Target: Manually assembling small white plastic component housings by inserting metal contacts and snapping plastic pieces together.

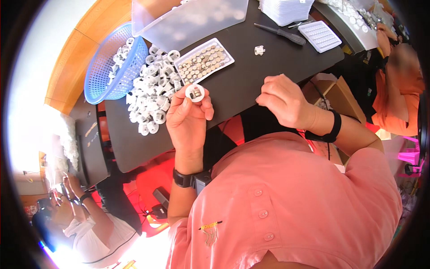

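My left hand (190, 119) holds a small round white plastic housing (195, 93) upright between thumb and fingers. Its open side faces up and shows metal pieces inside. To the right, my right hand (286, 101) is raised near the table's front edge, its fingers curled and pinched together; whether something small is between them I cannot make out. Just beyond my left hand lies a shallow white tray (230, 60) of round metal button cells. Left of that tray, a heap of similar white housings (150, 87) spreads over the dark table (251, 76).
A blue basket (96, 74) tilts at the left with more housings. Behind stand a translucent bin (192, 27) and stacked white trays (286, 11). A screwdriver (289, 36), a gridded tray (320, 36) and a small white piece (259, 50) lie right. Other people sit on both sides.
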Demonstrator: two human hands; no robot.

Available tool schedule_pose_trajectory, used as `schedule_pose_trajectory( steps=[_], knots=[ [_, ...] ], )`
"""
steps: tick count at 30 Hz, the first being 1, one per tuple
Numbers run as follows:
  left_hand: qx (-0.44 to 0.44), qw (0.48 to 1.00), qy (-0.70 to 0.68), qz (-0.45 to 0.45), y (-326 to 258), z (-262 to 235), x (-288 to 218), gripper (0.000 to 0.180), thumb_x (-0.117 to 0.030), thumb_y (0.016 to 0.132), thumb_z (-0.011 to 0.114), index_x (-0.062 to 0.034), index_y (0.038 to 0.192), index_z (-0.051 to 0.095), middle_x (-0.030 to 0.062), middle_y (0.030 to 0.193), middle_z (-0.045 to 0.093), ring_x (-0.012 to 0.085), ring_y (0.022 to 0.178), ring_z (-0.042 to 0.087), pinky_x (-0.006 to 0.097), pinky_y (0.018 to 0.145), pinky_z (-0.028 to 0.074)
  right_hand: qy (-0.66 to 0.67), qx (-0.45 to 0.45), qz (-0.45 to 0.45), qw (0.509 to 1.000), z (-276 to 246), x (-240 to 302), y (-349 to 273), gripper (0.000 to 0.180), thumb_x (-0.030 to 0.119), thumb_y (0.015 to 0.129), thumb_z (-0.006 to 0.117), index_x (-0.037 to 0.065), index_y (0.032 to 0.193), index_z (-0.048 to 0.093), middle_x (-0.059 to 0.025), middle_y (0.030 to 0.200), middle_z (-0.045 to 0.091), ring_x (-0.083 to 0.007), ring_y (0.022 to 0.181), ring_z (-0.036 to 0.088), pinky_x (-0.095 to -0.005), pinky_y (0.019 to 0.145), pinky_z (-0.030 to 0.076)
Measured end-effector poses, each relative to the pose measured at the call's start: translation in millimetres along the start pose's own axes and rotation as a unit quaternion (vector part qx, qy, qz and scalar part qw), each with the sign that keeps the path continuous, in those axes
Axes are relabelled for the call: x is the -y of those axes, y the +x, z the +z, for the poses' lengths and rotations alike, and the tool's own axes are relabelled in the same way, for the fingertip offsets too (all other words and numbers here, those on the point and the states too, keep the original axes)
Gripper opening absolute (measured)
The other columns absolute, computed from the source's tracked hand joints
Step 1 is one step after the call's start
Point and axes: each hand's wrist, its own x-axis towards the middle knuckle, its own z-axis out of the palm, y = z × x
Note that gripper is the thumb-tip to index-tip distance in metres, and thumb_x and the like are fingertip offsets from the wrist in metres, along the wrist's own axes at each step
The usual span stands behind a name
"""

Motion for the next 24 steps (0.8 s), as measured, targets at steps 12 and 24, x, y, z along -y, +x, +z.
schedule_pose_trajectory(
  steps=[12,24],
  knots=[
    [-0.024,1.0,0.014,-0.007,0.3,8.2,0.7,0.031,-0.015,0.095,0.064,0.0002,0.122,0.061,0.0142,0.104,0.066,0.0245,0.084,0.062,0.033,0.061,0.049,0.509,-0.086,0.325,0.792,41.5,34.7,100.3,0.006,-0.001,0.086,0.065,0.001,0.091,0.066,-0.0078,0.084,0.066,-0.0179,0.078,0.066,-0.0314,0.068,0.051],
    [-0.023,1.0,0.012,-0.007,2.5,1.4,0.7,0.034,-0.015,0.095,0.066,0.0014,0.124,0.06,0.0135,0.105,0.066,0.024,0.084,0.065,0.032,0.059,0.052,0.451,-0.106,0.26,0.847,60.5,25.5,99.0,0.009,-0.005,0.093,0.06,-0.001,0.096,0.067,-0.0059,0.08,0.065,-0.0114,0.057,0.064,-0.0237,0.052,0.051]
  ],
)
